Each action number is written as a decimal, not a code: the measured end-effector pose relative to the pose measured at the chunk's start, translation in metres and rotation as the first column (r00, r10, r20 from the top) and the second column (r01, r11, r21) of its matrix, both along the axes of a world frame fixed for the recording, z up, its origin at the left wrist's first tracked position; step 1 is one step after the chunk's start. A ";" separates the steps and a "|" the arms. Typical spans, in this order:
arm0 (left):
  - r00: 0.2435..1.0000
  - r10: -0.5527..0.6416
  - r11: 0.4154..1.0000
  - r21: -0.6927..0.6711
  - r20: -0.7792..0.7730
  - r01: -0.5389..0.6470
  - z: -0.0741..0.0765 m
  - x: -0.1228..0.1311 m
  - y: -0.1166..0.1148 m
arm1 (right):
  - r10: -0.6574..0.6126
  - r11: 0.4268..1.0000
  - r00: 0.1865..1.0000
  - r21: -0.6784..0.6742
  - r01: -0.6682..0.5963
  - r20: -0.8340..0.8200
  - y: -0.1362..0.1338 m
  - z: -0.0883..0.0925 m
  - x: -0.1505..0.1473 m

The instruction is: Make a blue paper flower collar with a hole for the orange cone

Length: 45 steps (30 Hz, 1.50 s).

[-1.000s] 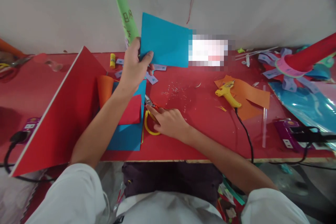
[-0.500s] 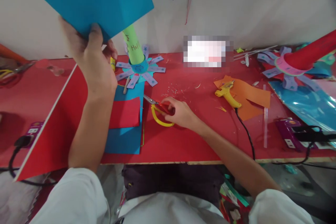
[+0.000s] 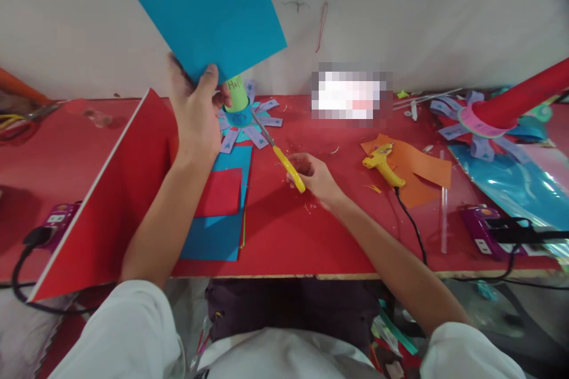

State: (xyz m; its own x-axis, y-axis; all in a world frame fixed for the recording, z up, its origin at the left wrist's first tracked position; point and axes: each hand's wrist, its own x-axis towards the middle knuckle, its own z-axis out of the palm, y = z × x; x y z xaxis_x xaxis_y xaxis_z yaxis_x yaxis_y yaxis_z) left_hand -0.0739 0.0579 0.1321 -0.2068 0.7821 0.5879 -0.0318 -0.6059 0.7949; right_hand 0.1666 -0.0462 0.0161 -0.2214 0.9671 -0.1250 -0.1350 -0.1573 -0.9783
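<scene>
My left hand (image 3: 200, 100) is raised and pinches the lower edge of a blue sheet of paper (image 3: 217, 18), thumb in front. The sheet stands tilted before the wall. My right hand (image 3: 313, 174) is closed on the yellow handle of a pair of scissors (image 3: 284, 163), whose blades point up and left. Behind the blade tips stands a light green paper tube (image 3: 237, 92) with lettering, set in a blue ring (image 3: 237, 115) with lilac strips spread around it. Beneath my left forearm lie a folded red paper (image 3: 222, 192) and a larger blue sheet (image 3: 216, 243).
A yellow glue gun (image 3: 384, 169) rests on orange paper (image 3: 429, 169) to the right, its cord running off the front edge. A red board (image 3: 111, 207) leans at left. Purple power strips (image 3: 480, 231) sit at both sides. A red tube (image 3: 520, 103) slants at far right.
The blue sheet in my left hand has come down and to the right. My right hand has lifted the scissors off the table and turned their blades toward the upper left.
</scene>
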 end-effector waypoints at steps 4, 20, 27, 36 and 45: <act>0.992 -0.037 0.999 -0.033 0.124 0.041 0.003 0.014 -0.011 | 0.034 0.999 0.990 -0.022 -0.038 -0.139 -0.002 -0.005 -0.002; 0.968 -0.222 0.961 -0.144 0.114 0.238 -0.010 0.046 -0.032 | 0.193 0.981 0.932 0.082 -0.176 -0.306 -0.016 -0.005 -0.019; 0.985 -0.173 0.973 -0.157 0.001 0.171 -0.015 0.051 -0.034 | 0.161 0.985 0.915 0.124 -0.123 -0.370 -0.013 -0.009 -0.020; 0.992 -0.115 0.981 -0.152 0.054 0.122 -0.025 0.053 -0.034 | 0.174 0.974 0.957 0.181 -0.133 -0.233 -0.008 -0.032 -0.026; 0.979 -0.199 0.952 -0.229 0.048 0.205 -0.034 0.060 -0.037 | 0.089 0.957 0.992 0.284 -0.060 -0.088 -0.012 -0.024 -0.020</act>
State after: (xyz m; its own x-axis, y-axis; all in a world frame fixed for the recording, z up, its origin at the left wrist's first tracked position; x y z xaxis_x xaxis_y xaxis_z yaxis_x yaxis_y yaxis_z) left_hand -0.0139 0.0211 0.0984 -0.0422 0.9230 0.3824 -0.1552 -0.3842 0.9101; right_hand 0.1464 -0.0587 -0.0077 -0.2917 0.9405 0.1744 -0.2316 0.1074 -0.9669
